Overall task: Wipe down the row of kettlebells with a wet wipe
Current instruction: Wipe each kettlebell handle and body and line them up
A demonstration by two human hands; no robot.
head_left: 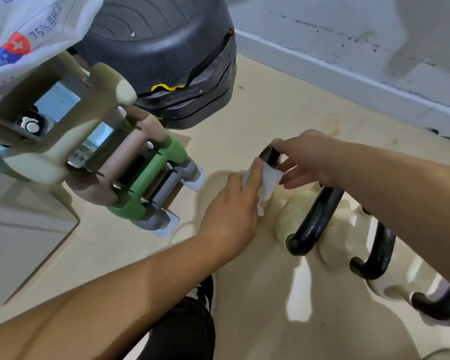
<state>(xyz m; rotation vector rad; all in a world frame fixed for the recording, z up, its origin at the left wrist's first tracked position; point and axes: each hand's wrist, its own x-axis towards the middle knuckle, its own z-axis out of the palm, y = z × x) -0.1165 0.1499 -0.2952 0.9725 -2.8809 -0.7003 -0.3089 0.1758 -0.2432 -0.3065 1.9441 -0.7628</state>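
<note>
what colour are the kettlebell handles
The kettlebell handles are glossy black, best seen in the head view.

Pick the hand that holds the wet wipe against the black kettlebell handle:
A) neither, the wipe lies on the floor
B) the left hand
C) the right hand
B: the left hand holds the white wet wipe against the kettlebell handle, while the right hand grips the top of that handle bare.

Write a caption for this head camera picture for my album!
The left hand holds a wet wipe to a kettlebell's black handle while the right hand grips it.
</note>
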